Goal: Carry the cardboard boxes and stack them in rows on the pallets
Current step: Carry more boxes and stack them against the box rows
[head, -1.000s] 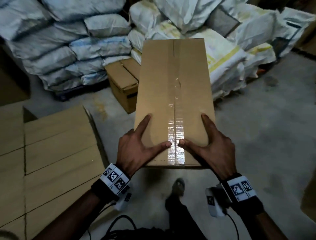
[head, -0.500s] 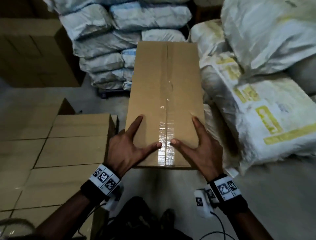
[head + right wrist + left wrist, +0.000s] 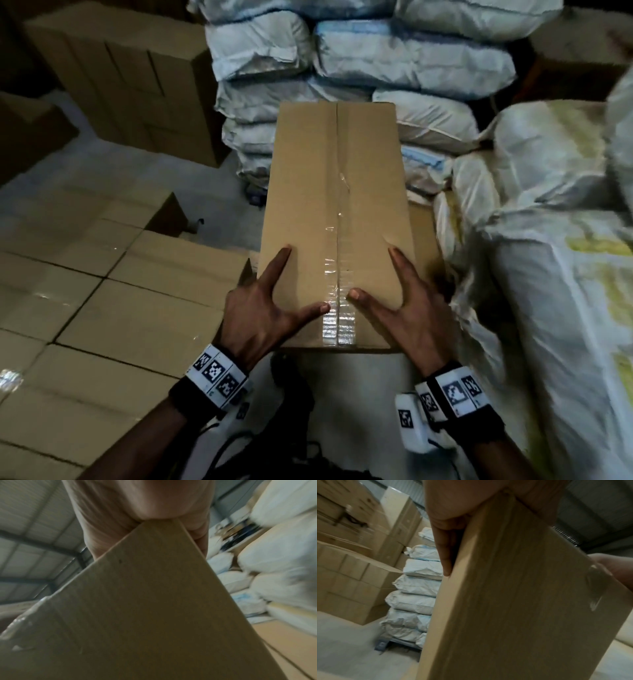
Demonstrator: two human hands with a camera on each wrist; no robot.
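I carry a long brown cardboard box [image 3: 335,205] with a taped centre seam, held out in front of me lengthwise. My left hand [image 3: 260,308] grips its near left corner, thumb and forefinger on top, the other fingers down the side. My right hand [image 3: 411,308] grips the near right corner the same way. In the left wrist view the fingers [image 3: 445,555] lie along the side of the box [image 3: 505,601]. In the right wrist view the corner of the box [image 3: 137,615] is wedged into the palm [image 3: 137,500]. A flat layer of stacked boxes [image 3: 102,308] lies low at my left.
A tall stack of boxes [image 3: 130,75] stands at the back left. Piled pale sacks [image 3: 376,61] rise straight ahead on a pallet, and bigger white sacks [image 3: 548,274] crowd the right. Another box [image 3: 423,233] shows under the carried one. Bare concrete floor [image 3: 205,178] lies between.
I have turned left and moved forward with the box. The stacked layer at my left and the sack pile ahead are nearer. My grip has not changed.
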